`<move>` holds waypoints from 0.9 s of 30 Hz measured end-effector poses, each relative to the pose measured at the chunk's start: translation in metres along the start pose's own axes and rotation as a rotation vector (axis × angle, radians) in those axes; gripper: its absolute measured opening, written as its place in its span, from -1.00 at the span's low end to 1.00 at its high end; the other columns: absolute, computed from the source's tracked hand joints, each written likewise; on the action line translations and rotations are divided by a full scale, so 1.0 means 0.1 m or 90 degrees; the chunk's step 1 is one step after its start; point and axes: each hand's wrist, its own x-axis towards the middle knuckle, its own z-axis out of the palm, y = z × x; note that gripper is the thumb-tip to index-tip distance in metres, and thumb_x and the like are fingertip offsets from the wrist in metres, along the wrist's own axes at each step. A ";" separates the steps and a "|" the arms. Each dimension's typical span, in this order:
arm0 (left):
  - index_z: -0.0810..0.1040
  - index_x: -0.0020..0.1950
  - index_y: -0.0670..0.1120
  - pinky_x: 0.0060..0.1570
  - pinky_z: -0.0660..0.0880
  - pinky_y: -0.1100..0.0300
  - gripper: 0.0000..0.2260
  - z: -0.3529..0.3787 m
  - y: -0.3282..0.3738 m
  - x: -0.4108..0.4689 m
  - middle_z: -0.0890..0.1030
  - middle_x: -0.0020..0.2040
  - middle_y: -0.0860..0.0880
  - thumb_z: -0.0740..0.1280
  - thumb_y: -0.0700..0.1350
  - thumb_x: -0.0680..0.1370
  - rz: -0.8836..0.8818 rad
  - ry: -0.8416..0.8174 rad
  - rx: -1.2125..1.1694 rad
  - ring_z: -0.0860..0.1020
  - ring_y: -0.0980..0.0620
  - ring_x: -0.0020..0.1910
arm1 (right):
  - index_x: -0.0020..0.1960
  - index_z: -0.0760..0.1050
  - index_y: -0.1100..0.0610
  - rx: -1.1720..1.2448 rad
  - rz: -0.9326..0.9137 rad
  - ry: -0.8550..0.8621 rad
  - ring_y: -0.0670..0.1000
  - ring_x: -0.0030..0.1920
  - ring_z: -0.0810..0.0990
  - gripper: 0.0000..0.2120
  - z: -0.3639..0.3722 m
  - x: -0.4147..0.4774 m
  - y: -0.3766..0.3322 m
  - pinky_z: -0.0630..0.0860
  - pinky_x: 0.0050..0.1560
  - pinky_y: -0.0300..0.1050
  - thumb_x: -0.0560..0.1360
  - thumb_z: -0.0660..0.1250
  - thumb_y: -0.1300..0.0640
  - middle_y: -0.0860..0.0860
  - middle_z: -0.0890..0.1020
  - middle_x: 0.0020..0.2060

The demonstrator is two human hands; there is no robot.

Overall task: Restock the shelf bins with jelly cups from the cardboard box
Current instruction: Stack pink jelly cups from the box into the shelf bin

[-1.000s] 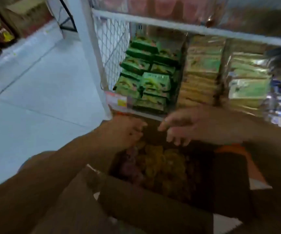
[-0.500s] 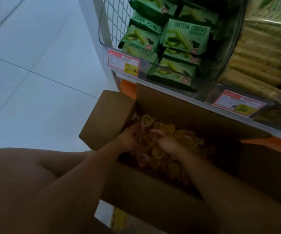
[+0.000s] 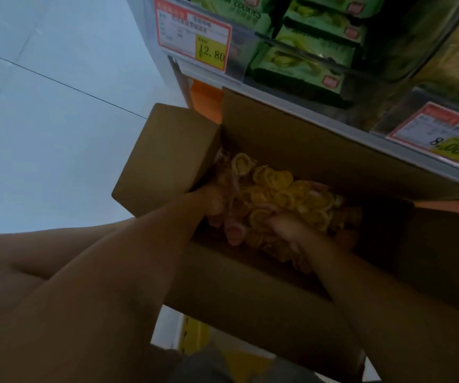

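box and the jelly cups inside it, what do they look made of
Cardboard box: plain brown cardboard, matte and unprinted, with stiff folded flaps. Jelly cups: probably thin clear plastic with a glossy look. Orange-yellow and pink fillings seem to show through, though blur leaves the lids unclear.

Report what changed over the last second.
Both hands dropped from above the far edge of the box down into it. The left hand now sits among the jelly cups at the left end and the right hand digs in mid-pile. Their fingers are buried, so any grip is hidden. The box and the cookie packs above stayed put.
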 end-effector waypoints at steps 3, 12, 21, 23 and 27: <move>0.51 -0.10 -0.04 -0.08 0.50 0.10 -0.73 0.10 -0.08 0.02 0.46 -0.20 -0.07 0.07 -0.12 0.68 -0.023 0.018 0.041 0.45 0.01 -0.26 | 0.28 0.40 -0.05 0.033 0.016 -0.020 -0.10 -0.20 0.55 -0.69 0.01 0.03 0.10 0.53 -0.35 -0.30 0.62 0.18 0.25 -0.04 0.56 -0.12; 0.07 0.53 -0.20 -0.03 0.49 0.27 -0.22 0.14 -0.10 -0.13 0.39 0.30 -0.13 0.42 -0.42 0.43 -0.046 -0.127 0.164 0.46 -0.07 0.17 | 0.32 0.18 -0.29 0.079 0.027 -0.068 0.04 0.12 0.56 -0.36 0.27 0.08 0.22 0.51 0.17 0.05 0.49 0.33 0.29 -0.03 0.59 0.08; 0.09 0.56 -0.14 0.20 0.30 0.37 -0.35 0.19 -0.09 -0.10 0.29 0.48 -0.19 0.35 -0.27 0.56 -0.064 -0.039 0.162 0.37 -0.09 0.38 | 0.34 0.33 -0.09 0.139 0.074 -0.083 0.12 0.07 0.65 -0.60 0.30 0.22 0.07 0.60 0.09 0.13 0.53 0.28 0.11 0.11 0.64 0.07; 0.09 0.54 -0.20 0.17 0.25 0.50 -0.41 0.21 -0.09 -0.12 0.29 0.46 -0.24 0.29 -0.30 0.59 -0.019 -0.054 0.158 0.34 -0.05 0.39 | 0.35 0.30 -0.14 0.120 0.078 -0.081 0.13 0.11 0.62 -0.58 0.30 0.21 0.11 0.60 0.06 0.08 0.56 0.22 0.18 0.11 0.62 0.11; 0.05 0.58 -0.04 0.40 0.29 0.18 -0.33 0.17 -0.07 -0.14 0.27 0.50 -0.20 0.33 -0.21 0.56 -0.051 -0.040 0.157 0.33 -0.11 0.43 | 0.40 0.28 -0.20 0.136 0.067 -0.079 0.13 0.10 0.57 -0.47 0.33 0.24 0.15 0.53 0.04 0.04 0.54 0.16 0.25 0.13 0.60 0.11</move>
